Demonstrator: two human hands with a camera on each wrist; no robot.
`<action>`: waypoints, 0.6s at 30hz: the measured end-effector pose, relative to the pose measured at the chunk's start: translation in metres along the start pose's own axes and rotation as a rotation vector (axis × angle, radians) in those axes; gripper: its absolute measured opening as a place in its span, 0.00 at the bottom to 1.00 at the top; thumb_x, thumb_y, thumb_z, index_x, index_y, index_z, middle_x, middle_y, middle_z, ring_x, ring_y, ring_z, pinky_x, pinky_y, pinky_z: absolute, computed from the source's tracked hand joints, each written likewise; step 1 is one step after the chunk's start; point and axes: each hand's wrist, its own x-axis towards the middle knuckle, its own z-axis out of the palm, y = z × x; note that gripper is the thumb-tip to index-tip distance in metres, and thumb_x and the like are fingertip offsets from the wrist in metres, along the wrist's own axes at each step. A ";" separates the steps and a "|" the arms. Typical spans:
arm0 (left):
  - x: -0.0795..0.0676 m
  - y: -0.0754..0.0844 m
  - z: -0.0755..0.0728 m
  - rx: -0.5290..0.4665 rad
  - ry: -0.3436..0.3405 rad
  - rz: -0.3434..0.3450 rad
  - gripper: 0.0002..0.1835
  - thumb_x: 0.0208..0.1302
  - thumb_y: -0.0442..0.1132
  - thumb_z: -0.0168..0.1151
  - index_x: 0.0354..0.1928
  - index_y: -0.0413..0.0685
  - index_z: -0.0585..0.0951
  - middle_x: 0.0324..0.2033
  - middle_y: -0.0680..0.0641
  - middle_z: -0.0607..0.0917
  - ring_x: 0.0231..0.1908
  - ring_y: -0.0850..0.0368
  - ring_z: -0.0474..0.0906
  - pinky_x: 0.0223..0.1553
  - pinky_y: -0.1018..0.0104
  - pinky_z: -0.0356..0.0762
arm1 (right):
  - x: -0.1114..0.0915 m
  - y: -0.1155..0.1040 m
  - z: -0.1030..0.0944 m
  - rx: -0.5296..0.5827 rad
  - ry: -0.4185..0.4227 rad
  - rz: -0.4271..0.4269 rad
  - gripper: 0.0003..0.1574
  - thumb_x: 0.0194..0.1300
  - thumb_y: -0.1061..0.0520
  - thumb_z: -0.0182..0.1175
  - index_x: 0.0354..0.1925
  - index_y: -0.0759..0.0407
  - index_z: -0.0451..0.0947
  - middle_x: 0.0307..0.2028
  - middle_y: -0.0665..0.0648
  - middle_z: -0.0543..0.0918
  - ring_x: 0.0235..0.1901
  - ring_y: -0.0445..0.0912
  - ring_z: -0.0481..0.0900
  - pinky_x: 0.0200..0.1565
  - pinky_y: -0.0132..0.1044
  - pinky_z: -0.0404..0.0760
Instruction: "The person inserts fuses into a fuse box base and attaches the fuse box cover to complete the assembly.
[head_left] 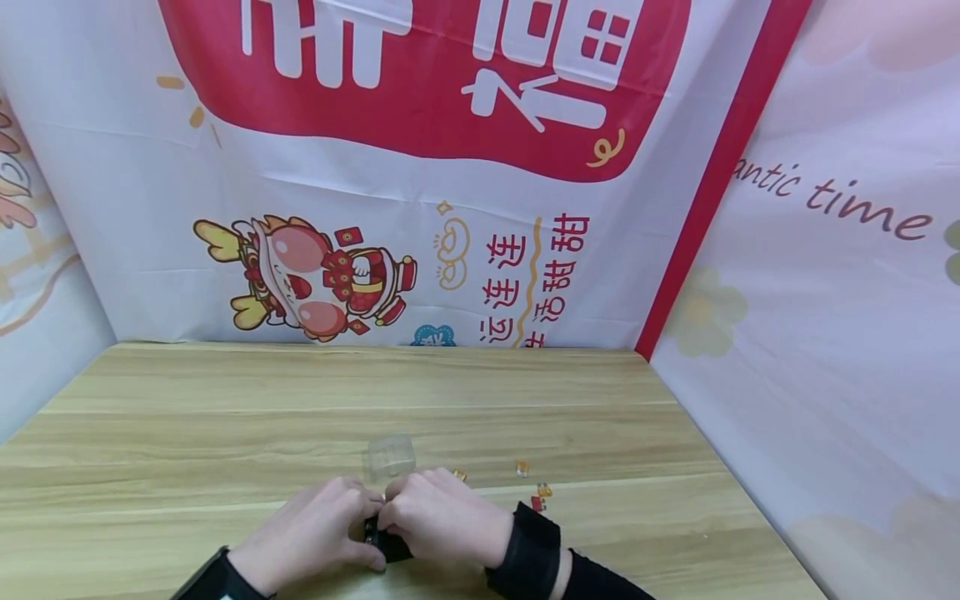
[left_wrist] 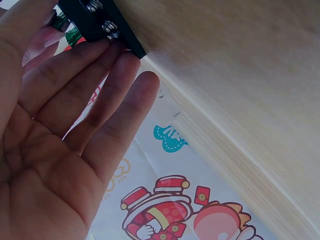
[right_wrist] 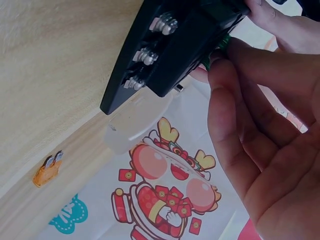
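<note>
A black fuse block (head_left: 393, 546) with a row of metal screw terminals rests on the table between the two hands. My left hand (head_left: 318, 525) grips it from the left side, its fingers against the block in the left wrist view. The right hand (head_left: 446, 512) is over the block's top; in the right wrist view its thumb and fingertips pinch a small green blade fuse (right_wrist: 225, 44) at the block's upper face. Green pieces (left_wrist: 73, 37) also show at that face in the left wrist view. How deep the pinched fuse sits is hidden by the fingers.
Beyond the hands lies a clear plastic cover (head_left: 392, 456). Right of it are loose orange blade fuses (head_left: 522, 468) and a red blade fuse (head_left: 537, 503) on the wooden table (head_left: 225, 392). A printed cloth (head_left: 450, 183) hangs behind the table's far edge.
</note>
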 end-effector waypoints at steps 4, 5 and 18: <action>0.000 0.000 0.000 -0.004 -0.001 -0.006 0.13 0.45 0.60 0.71 0.30 0.66 0.81 0.22 0.67 0.72 0.23 0.69 0.64 0.23 0.71 0.63 | 0.000 -0.001 0.000 -0.029 0.014 0.002 0.07 0.64 0.55 0.61 0.29 0.44 0.82 0.23 0.39 0.67 0.20 0.31 0.62 0.22 0.21 0.56; 0.000 0.000 0.000 -0.001 0.001 -0.007 0.13 0.45 0.60 0.71 0.29 0.66 0.80 0.22 0.67 0.72 0.23 0.69 0.64 0.24 0.71 0.63 | -0.001 -0.001 0.000 -0.032 0.014 0.005 0.08 0.64 0.55 0.61 0.28 0.44 0.81 0.23 0.39 0.67 0.20 0.31 0.62 0.22 0.21 0.56; -0.002 0.000 0.001 0.007 0.017 -0.008 0.13 0.44 0.59 0.72 0.27 0.68 0.78 0.22 0.66 0.72 0.24 0.69 0.63 0.23 0.71 0.63 | -0.001 -0.002 0.000 -0.044 0.029 -0.004 0.07 0.63 0.53 0.63 0.27 0.45 0.81 0.23 0.39 0.69 0.20 0.31 0.62 0.22 0.20 0.56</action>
